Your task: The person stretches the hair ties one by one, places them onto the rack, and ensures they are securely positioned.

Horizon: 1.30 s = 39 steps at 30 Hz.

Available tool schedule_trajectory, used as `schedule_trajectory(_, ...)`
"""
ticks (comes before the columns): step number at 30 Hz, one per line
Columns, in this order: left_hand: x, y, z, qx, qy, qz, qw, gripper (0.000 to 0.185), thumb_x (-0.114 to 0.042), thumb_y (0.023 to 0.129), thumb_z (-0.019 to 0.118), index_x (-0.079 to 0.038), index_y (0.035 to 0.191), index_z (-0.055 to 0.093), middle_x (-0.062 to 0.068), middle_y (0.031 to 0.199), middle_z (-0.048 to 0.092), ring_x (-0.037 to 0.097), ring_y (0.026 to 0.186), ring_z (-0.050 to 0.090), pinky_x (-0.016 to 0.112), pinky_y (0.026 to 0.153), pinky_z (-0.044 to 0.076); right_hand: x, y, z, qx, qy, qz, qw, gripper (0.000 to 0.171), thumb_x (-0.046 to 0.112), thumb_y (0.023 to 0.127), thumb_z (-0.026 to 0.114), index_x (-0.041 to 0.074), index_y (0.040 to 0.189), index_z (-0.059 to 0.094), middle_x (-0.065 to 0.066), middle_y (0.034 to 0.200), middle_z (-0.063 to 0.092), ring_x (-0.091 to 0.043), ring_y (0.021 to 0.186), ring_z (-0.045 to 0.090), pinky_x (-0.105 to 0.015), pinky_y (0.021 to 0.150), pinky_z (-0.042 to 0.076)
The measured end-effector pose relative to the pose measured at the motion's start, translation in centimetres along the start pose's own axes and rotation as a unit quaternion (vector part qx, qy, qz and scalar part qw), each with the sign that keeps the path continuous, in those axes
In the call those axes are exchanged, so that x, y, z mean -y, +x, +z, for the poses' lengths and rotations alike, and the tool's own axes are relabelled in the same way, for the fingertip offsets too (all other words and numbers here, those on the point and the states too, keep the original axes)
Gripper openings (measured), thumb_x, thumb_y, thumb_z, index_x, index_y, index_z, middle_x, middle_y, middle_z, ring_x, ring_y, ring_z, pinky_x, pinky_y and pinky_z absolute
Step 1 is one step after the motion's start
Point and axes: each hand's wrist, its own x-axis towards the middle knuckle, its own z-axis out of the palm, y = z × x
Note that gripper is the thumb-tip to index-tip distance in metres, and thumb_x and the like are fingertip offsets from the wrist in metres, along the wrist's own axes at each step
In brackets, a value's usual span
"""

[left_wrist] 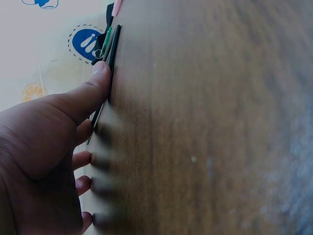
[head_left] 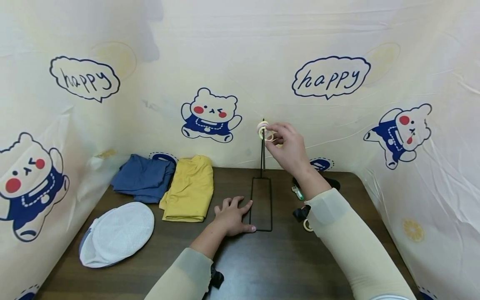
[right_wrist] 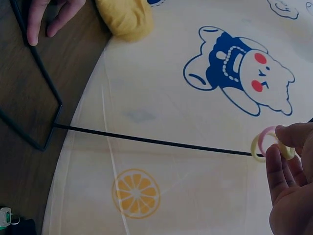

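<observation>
Cartoon-printed sheeting [head_left: 240,50] walls the dark wooden table [head_left: 262,266] on three sides, close behind the raised right hand [head_left: 288,148], which pinches pale rings [head_left: 264,132] at the tip of the wire stand's post [head_left: 263,154]. Below it, the left hand [head_left: 232,216] lies flat, fingers straight, pressing the stand's rectangular base [head_left: 261,204].

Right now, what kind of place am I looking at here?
Probably a makeshift tabletop booth: a dark wooden table walled on three sides by a cream cartoon-bear "happy" sheet, with folded clothes and a wire stand laid out on it.
</observation>
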Motion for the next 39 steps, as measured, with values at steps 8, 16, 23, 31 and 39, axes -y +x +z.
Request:
schedule_trajectory(8, 0.1, 0.0, 0.2, -0.004, -0.001, 0.001, 1.0000, 0.094, -0.073, 0.084, 0.070, -0.038, 0.163, 0.033, 0.004, 0.170, 0.021, 0.043, 0.148, 0.020, 0.069, 0.102, 0.026, -1.0, 0.2, 0.1, -0.005, 0.010, 0.025, 1.000, 0.041, 0.003, 0.090, 0.079, 0.006, 0.130, 0.069, -0.010, 0.132, 0.059, -0.025, 0.101, 0.072, -0.035, 0.086, 0.059)
schedule_trajectory(16, 0.1, 0.0, 0.2, -0.004, 0.002, 0.001, 1.0000, 0.094, -0.073, 0.084, 0.070, -0.038, 0.163, 0.033, 0.004, 0.170, 0.021, 0.042, 0.148, 0.020, 0.068, 0.102, 0.027, -1.4, -1.0, -0.8, -0.005, 0.003, 0.025, 1.000, 0.041, 0.005, 0.091, 0.079, 0.003, 0.130, 0.069, -0.009, 0.129, 0.061, -0.022, 0.096, 0.071, -0.037, 0.087, 0.059)
schedule_trajectory(23, 0.1, 0.1, 0.2, -0.001, 0.005, 0.001, 1.0000, 0.094, -0.073, 0.085, 0.069, -0.039, 0.164, 0.031, 0.004, 0.171, 0.019, 0.042, 0.149, 0.020, 0.068, 0.102, 0.027, -1.8, -2.3, -1.4, -0.017, 0.008, -0.014, 1.000, 0.040, 0.002, 0.088, 0.081, 0.001, 0.127, 0.070, -0.012, 0.125, 0.063, -0.022, 0.096, 0.071, -0.036, 0.085, 0.059)
schedule_trajectory(31, 0.0, 0.2, 0.1, 0.004, 0.003, -0.001, 1.0000, 0.094, -0.073, 0.085, 0.069, -0.039, 0.163, 0.031, 0.004, 0.171, 0.019, 0.043, 0.149, 0.020, 0.067, 0.101, 0.027, -1.9, -4.2, -2.2, -0.009, 0.022, -0.021, 0.999, 0.039, 0.001, 0.089, 0.081, 0.001, 0.127, 0.070, -0.012, 0.124, 0.063, -0.023, 0.097, 0.069, -0.036, 0.085, 0.058)
schedule_trajectory(39, 0.0, 0.1, 0.0, 0.006, 0.005, -0.001, 1.0000, 0.094, -0.073, 0.085, 0.069, -0.039, 0.163, 0.031, 0.004, 0.171, 0.019, 0.043, 0.149, 0.019, 0.067, 0.101, 0.027, -2.4, -6.8, -3.1, -0.012, 0.015, -0.049, 0.999, 0.041, -0.002, 0.086, 0.083, 0.002, 0.125, 0.071, -0.009, 0.115, 0.066, -0.022, 0.094, 0.070, -0.036, 0.082, 0.059)
